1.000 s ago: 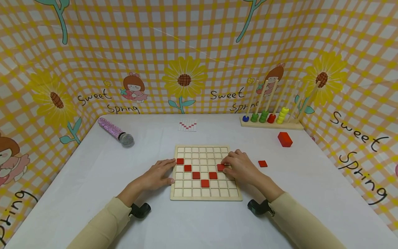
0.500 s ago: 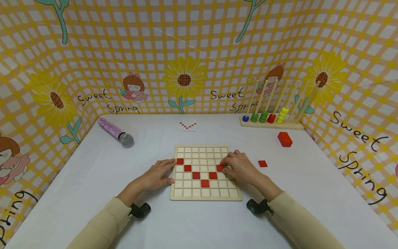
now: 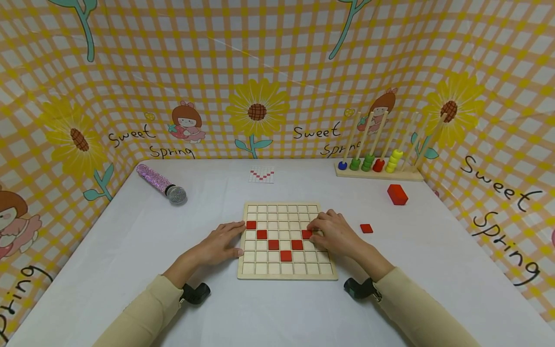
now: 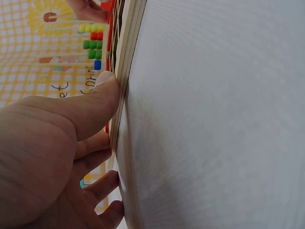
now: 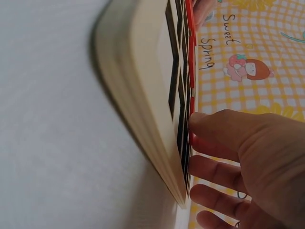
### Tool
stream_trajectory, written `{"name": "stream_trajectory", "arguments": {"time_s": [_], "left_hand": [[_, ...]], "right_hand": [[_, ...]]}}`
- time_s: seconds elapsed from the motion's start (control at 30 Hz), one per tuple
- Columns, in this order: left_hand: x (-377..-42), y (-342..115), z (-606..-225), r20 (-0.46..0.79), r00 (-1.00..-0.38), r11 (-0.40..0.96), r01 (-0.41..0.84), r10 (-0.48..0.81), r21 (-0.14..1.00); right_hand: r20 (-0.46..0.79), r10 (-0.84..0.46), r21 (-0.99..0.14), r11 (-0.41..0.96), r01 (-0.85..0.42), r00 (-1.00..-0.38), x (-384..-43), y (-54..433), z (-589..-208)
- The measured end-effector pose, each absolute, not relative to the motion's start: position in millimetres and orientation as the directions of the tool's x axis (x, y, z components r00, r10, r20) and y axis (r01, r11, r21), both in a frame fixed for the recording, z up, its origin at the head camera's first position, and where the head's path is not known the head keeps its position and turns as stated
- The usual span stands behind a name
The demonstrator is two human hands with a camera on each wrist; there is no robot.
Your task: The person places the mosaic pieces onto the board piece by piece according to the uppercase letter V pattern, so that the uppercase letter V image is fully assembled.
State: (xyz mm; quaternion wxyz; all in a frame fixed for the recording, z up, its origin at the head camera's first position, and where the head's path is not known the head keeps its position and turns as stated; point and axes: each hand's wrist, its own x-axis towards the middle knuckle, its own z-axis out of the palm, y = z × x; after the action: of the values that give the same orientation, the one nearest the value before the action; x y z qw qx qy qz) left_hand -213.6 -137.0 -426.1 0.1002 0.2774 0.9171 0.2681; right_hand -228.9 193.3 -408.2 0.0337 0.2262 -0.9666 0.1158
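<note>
A wooden grid board (image 3: 287, 276) lies on the table with red square tiles in several of its cells, running in a slanting line down from the red tile (image 3: 251, 225) at the left and up again to the right. My right hand (image 3: 337, 234) pinches a red tile (image 3: 306, 234) between thumb and fingers, at a cell near the board's right side. My left hand (image 3: 217, 246) touches the board's left edge with thumb and fingertips. In the left wrist view the thumb (image 4: 97, 102) lies against that edge, and the fingers are only loosely bent.
One loose red tile (image 3: 366, 228) lies right of the board, with a red block (image 3: 397, 194) behind it. A bead-peg rack (image 3: 379, 174) stands at the back right. A pattern card (image 3: 261, 175) is at the back. A glittery microphone (image 3: 160, 183) lies at the left.
My right hand has shifted slightly left with the pinched red tile, which now lies more squarely over its cell. The left hand has stayed where it was.
</note>
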Motion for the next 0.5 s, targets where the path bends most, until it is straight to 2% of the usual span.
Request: {"name": "stream_trajectory", "arguments": {"time_s": [0.3, 0.5], "left_hand": [[-213.8, -136.8, -426.2, -0.037, -0.827, 0.706, 0.454, 0.560, 0.543], [-213.8, -136.7, -426.0, -0.041, -0.829, 0.707, 0.448, 0.557, 0.547]], "right_hand": [[0.095, -0.384, -0.207, 0.895, -0.395, -0.919, -229.9, 203.2, -405.7], [0.137, -0.385, -0.210, 0.889, -0.407, -0.913, -229.1, 218.1, -403.3]]}}
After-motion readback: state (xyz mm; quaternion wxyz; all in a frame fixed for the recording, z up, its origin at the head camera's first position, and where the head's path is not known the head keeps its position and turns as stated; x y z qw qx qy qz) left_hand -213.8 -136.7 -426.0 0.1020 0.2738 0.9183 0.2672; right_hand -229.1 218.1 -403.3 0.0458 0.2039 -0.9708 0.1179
